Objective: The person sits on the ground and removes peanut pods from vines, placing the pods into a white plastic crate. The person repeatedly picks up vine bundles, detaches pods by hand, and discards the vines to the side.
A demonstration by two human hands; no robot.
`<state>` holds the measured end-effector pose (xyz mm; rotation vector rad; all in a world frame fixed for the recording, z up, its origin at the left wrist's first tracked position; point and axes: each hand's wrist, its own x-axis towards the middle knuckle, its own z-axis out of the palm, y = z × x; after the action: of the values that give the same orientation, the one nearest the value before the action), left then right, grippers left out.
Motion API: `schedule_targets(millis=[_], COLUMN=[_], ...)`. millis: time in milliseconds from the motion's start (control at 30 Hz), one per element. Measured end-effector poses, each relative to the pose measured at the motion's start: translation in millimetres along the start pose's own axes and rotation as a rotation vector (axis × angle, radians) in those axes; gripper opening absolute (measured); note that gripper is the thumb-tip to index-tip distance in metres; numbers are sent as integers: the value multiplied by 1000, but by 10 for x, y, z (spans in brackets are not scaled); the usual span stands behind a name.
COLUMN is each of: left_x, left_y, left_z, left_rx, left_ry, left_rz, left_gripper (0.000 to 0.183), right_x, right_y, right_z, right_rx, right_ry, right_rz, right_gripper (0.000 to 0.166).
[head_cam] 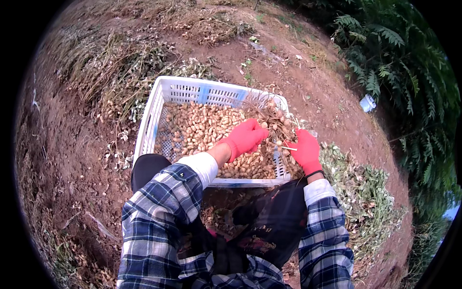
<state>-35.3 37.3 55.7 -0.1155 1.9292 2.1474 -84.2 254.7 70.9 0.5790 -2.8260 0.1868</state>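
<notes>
A white plastic crate (147, 124) with slotted walls and blue patches stands before me, with loose peanuts in their shells (205, 123) across its floor. Over the crate's right part lies a bunch of pulled peanut plants (278, 121), its roots and pods tangled. My left hand (247, 136), in a red glove, reaches over the peanuts, its fingertips at the pods on the left side of the bunch. My right hand (306, 150), also red-gloved, is closed around stems of the bunch at the crate's right edge. The fingertips of both hands are partly hidden by pods and stems.
Heaps of dried peanut plants (122, 68) lie on the bare soil at the upper left. More leafy plants (361, 195) lie at the right, beside my right arm. A small white container (367, 103) is near the green shrubs (393, 72). My knees are against the crate's near side.
</notes>
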Motion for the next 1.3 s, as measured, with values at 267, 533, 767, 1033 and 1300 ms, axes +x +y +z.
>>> schedule_targets(millis=[267, 533, 767, 1033, 1300], left_x=[-167, -133, -117, 136, 258], left_y=[-46, 89, -72, -206, -281], left_z=[-162, -43, -136, -113, -85], left_rx=[-396, -120, -480, -512, -747], left_ry=[47, -23, 81, 217, 124], left_rz=[-63, -6, 36, 18, 106], left_gripper=[23, 19, 18, 27, 21], right_x=[52, 16, 21, -29, -28], right_y=[-148, -206, -166, -219, -214], right_z=[-27, -75, -86, -54, -155], right_rx=[17, 41, 79, 121, 150], right_ry=[-37, -54, -57, 61, -85], right_rz=[-67, -15, -11, -209, -110], right_gripper=[45, 44, 49, 37, 45])
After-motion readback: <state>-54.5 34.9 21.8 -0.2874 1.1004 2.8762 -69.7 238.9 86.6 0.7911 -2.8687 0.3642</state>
